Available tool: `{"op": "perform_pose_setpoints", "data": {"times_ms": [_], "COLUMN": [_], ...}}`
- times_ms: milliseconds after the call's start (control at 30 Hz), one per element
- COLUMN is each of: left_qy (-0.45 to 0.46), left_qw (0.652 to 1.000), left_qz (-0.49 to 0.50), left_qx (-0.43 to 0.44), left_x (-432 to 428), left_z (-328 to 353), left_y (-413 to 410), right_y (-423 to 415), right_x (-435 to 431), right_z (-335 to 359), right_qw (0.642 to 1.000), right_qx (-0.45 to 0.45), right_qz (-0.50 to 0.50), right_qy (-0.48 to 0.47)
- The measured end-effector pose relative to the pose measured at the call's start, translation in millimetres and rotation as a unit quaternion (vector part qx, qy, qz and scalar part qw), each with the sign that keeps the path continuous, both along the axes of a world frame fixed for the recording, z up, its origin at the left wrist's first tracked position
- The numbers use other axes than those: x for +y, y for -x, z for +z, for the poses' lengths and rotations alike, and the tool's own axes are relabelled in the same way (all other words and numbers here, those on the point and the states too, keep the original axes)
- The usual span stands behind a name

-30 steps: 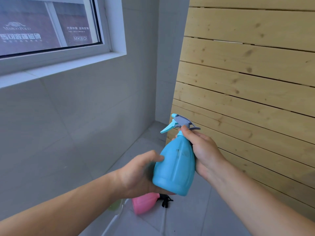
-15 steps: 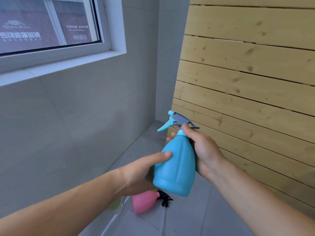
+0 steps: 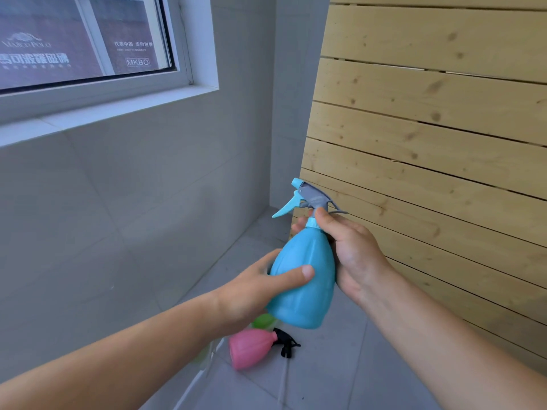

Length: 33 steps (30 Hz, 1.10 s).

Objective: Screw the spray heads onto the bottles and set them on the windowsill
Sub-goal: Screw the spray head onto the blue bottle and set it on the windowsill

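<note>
I hold a blue spray bottle (image 3: 305,279) upright in front of me. Its grey and blue spray head (image 3: 307,198) sits on the neck, trigger pointing left. My left hand (image 3: 254,288) wraps the bottle's lower body, thumb across the front. My right hand (image 3: 352,253) grips the neck just under the spray head. On the floor below lies a pink bottle (image 3: 251,347) with a black spray head (image 3: 285,344), on its side. A green bottle (image 3: 263,321) peeks out behind my left hand. The white windowsill (image 3: 118,109) runs along the upper left.
A slatted wooden panel (image 3: 429,137) leans against the wall on the right, close to my right hand. Grey tiled wall (image 3: 133,208) lies below the window, grey tiled floor (image 3: 322,380) underneath. Something pale green and translucent (image 3: 204,356) lies by my left forearm.
The bottle has risen a little and stands more upright. My left hand has shifted from under the base to around the body, thumb now across the front.
</note>
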State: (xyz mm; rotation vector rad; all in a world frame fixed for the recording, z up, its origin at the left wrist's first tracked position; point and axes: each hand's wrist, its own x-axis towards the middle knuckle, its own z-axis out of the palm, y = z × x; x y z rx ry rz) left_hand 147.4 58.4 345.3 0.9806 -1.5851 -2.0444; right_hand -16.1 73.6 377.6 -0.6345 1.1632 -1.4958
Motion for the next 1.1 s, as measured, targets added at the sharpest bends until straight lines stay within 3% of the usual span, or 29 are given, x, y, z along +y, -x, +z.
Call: {"op": "perform_pose_setpoints", "data": {"times_ms": [133, 500, 667, 867, 1100], "left_qy": [-0.058, 0.072, 0.082, 0.123, 0.149], "left_qw": [0.998, 0.991, 0.989, 0.974, 0.959], "left_qz": [0.0, 0.113, 0.117, 0.192, 0.232], "left_qx": [0.031, -0.007, -0.025, 0.007, 0.061], "left_x": [-2.2, -1.6, -11.3, -45.3, -91.2], "left_z": [-3.8, -0.3, 10.3, 34.2, 70.5], "left_y": [-1.1, 10.1, 3.8, -24.2, -59.0], "right_y": [-0.6, -4.1, -3.8, -13.7, -51.4], "right_x": [3.4, -3.1, -11.6, -23.4, -74.5], "right_z": [1.2, 2.7, 9.4, 15.7, 44.3], "right_qw": [1.0, 1.0, 0.999, 0.981, 0.933], "right_qx": [0.014, 0.019, 0.007, 0.147, 0.277], "right_qz": [0.025, -0.013, 0.015, 0.102, 0.168], "right_qy": [0.009, 0.021, 0.032, 0.073, 0.158]}}
